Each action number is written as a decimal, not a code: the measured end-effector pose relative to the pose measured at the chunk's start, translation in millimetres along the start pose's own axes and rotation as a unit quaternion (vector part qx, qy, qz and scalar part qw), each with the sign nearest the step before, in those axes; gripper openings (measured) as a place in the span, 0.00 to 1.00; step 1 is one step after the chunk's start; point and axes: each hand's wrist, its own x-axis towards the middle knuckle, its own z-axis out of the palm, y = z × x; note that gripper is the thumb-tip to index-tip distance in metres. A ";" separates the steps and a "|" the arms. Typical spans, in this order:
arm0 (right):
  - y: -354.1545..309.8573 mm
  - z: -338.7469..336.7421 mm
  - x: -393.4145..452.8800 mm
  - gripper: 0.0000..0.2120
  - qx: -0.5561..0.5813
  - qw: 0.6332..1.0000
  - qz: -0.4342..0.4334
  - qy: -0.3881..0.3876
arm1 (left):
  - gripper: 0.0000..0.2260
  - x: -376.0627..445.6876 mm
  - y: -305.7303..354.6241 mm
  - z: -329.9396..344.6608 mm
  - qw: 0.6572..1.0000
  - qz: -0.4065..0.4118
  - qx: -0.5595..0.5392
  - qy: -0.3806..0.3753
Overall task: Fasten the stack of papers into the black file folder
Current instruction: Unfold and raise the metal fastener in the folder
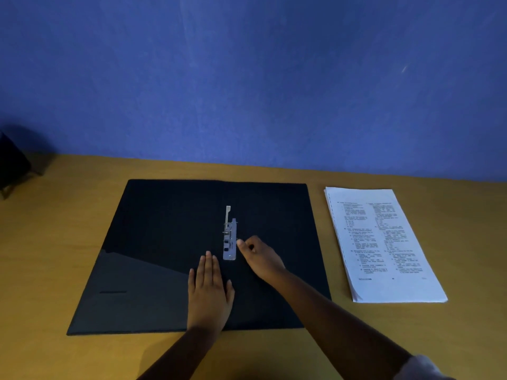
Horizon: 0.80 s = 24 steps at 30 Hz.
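Observation:
The black file folder [153, 242] lies open and flat on the wooden table. A metal clip mechanism [230, 239] runs along its spine, with its lever raised at the far end. My left hand [210, 292] rests flat, palm down, on the folder just left of the clip. My right hand [258, 256] is beside the clip's right edge, fingers curled and fingertips touching or nearly touching the metal. The stack of printed white papers [384, 242] lies on the table to the right of the folder, apart from it.
The wooden table [55, 242] meets a blue wall [247, 78] behind the folder. A dark object [13, 165] on small legs stands at the far left edge of the table.

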 end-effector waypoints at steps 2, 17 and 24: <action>-4.7 0.5 -1.0 0.15 -0.053 0.996 -0.066 0.027 | 0.29 1.0 -0.4 0.6 1.000 0.000 0.001 -0.001; -23.4 -26.1 35.0 0.30 -0.324 0.931 -0.157 0.058 | 0.27 1.2 -2.1 9.2 1.000 0.005 -0.001 0.021; 34.6 -57.9 -10.7 0.20 -0.152 0.973 -0.137 0.106 | 0.28 1.7 4.1 7.4 0.999 -0.024 -0.039 0.003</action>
